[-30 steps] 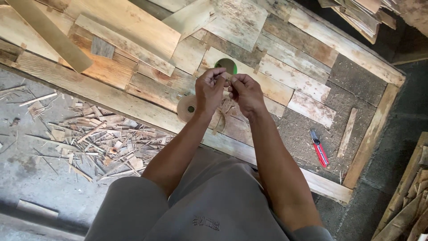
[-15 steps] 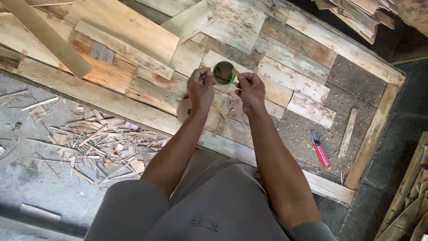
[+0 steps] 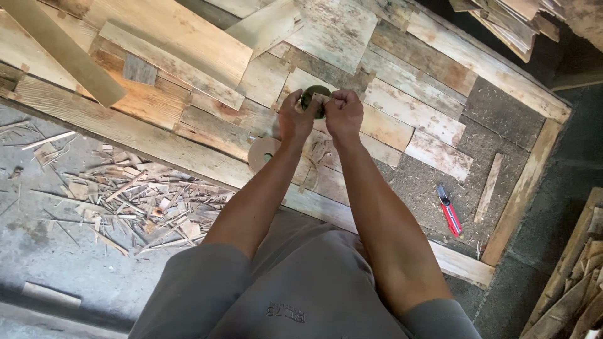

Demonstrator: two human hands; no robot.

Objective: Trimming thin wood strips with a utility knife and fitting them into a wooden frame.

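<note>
Hands meet over a patchwork of wooden boards [image 3: 188, 50] in the head view: the left hand [image 3: 294, 119] and right hand [image 3: 343, 113] both pinch a small dark green round roll [image 3: 314, 99], held up between the fingertips above the boards. A second earlier the hands were pressed together lower down; now they have lifted, with the roll plainly showing. A tan disc [image 3: 260, 152] lies beneath the left wrist, splinters [image 3: 125, 194] litter the concrete, and a red utility knife [image 3: 449, 213] rests apart.

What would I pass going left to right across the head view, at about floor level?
Pile of wood splinters → tan tape roll → left hand → dark green roll → right hand → red utility knife → loose wood strip.
</note>
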